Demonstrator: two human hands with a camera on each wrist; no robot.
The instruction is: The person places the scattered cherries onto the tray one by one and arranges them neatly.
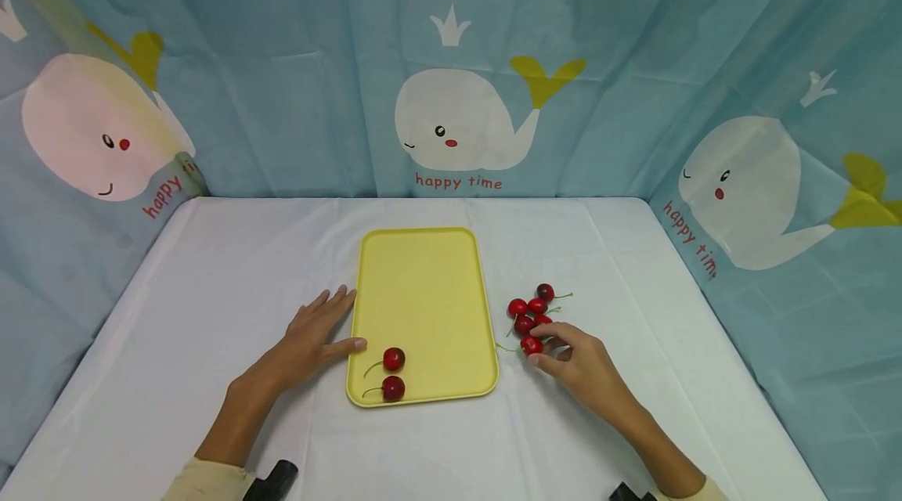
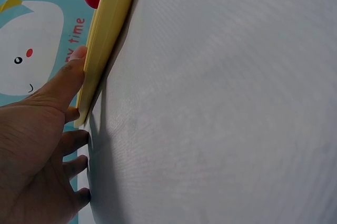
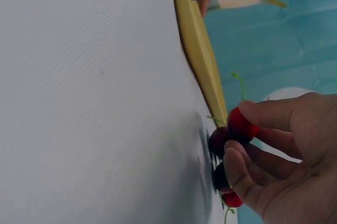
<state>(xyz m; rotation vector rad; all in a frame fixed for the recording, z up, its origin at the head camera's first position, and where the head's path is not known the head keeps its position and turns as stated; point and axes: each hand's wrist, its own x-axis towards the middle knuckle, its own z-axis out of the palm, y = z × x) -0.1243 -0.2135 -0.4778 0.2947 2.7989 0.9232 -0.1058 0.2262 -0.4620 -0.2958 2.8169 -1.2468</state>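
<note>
A yellow rectangular tray [image 1: 423,282] lies on the table, with two dark red stemmed cherries [image 1: 393,388] near its front left corner. My left hand [image 1: 310,340] is at the tray's left edge, fingers outstretched; its thumb [image 2: 73,66] rests on the rim in the left wrist view. To the right of the tray, my right hand [image 1: 581,368] pinches a red cherry [image 3: 242,125] between thumb and fingertips, its green stem pointing away from the hand. Several other cherries [image 1: 538,306] cluster just beyond those fingertips, some with stems showing.
A white cloth [image 1: 247,274] covers the table. Behind it and along both sides hang blue curtains [image 1: 282,117] printed with white whales. Dark wrist devices [image 1: 271,481] sit at both cuffs, low in the head view.
</note>
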